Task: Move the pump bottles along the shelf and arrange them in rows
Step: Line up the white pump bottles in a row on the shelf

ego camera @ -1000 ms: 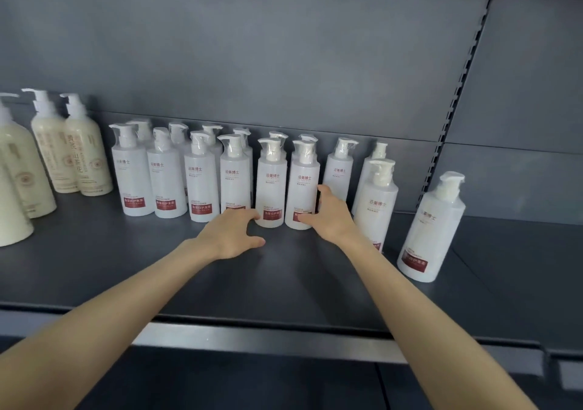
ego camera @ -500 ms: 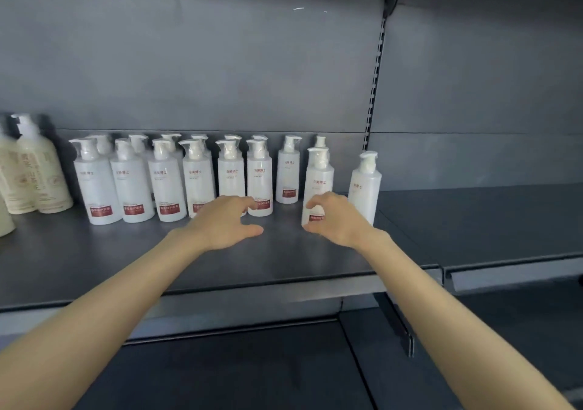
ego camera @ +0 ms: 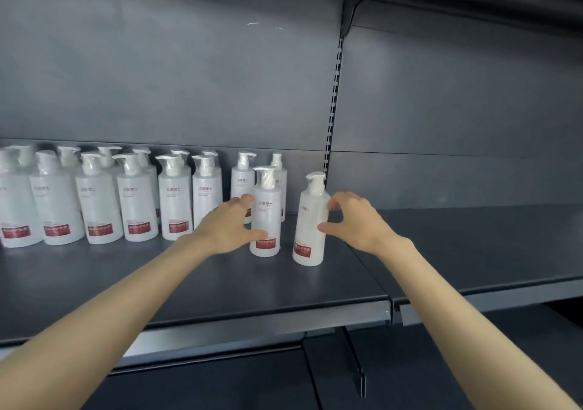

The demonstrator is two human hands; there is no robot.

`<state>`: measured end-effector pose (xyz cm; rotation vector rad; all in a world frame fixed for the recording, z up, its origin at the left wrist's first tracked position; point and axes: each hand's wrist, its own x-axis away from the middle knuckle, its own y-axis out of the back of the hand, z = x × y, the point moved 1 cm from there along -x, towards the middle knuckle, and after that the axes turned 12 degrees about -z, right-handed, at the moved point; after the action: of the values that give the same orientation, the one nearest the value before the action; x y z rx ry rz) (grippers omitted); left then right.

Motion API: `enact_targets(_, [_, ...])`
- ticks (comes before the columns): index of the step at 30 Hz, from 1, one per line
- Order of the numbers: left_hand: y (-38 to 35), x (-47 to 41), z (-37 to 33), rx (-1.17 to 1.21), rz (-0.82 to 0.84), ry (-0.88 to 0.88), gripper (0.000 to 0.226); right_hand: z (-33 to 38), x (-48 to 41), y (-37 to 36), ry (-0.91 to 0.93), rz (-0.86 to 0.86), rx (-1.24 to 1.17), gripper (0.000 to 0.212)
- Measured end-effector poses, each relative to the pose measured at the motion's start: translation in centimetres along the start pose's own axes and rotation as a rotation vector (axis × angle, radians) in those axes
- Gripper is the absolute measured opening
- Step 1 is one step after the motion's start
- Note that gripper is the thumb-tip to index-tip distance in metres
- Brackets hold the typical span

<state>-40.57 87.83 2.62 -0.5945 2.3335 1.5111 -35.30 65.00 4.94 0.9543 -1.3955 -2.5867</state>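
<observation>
Left hand (ego camera: pixel 230 225) loosely cups front bottle (ego camera: pixel 266 217), right hand (ego camera: pixel 358 220) end bottle (ego camera: pixel 310 223); sliding them so loosely could topple them.

Sixteen white pump bottles (ego camera: pixel 265 220) were counted across the left half of the frame. One left hand (ego camera: pixel 227 230) and one right hand (ego camera: pixel 356 223), two in all, were seen at centre.

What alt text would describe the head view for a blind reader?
The left hand and right hand each curl around a white pump bottle, the front bottle and the end bottle, beside rows of bottles on a dark grey shelf.
</observation>
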Motion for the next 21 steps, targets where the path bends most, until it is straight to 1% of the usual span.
enact_targets(1, [-0.5,-0.3,0.0,0.036,-0.005,0.034,0.080,-0.6,-0.5,-0.1,-0.006,0.004,-0.019,0.045])
enact_targets(3, [-1.3,-1.0,-0.1,0.133,-0.014,0.094,0.089,-1.5,-1.7,-0.4,-0.001,0.027,-0.080,0.058])
enact_targets(5, [-2.2,-1.4,-0.1,0.233,-0.010,0.134,0.090,-2.1,-2.6,-0.9,0.015,0.074,-0.193,0.066])
enact_targets(8, [-3.4,-1.3,-0.2,0.321,0.017,0.205,0.087,-2.3,-3.2,-2.2,0.011,0.139,-0.392,0.064])
enact_targets(10, [-4.2,-1.1,0.0,0.366,0.008,0.243,0.084,-2.5,-3.6,-3.0,0.003,0.128,-0.477,0.062])
enact_targets(14, [-5.1,-1.5,0.5,0.444,-0.064,0.291,0.072,-3.1,-4.6,-4.1,-0.009,0.079,-0.566,0.057])
enact_targets(17, [-5.4,-2.0,0.9,0.478,-0.125,0.314,0.060,-3.2,-5.8,-4.8,-0.024,0.082,-0.609,0.059])
enact_targets(21, [-4.9,-2.8,2.3,0.472,-0.197,0.373,0.061,-2.5,-8.3,-6.3,-0.031,0.092,-0.626,0.059])
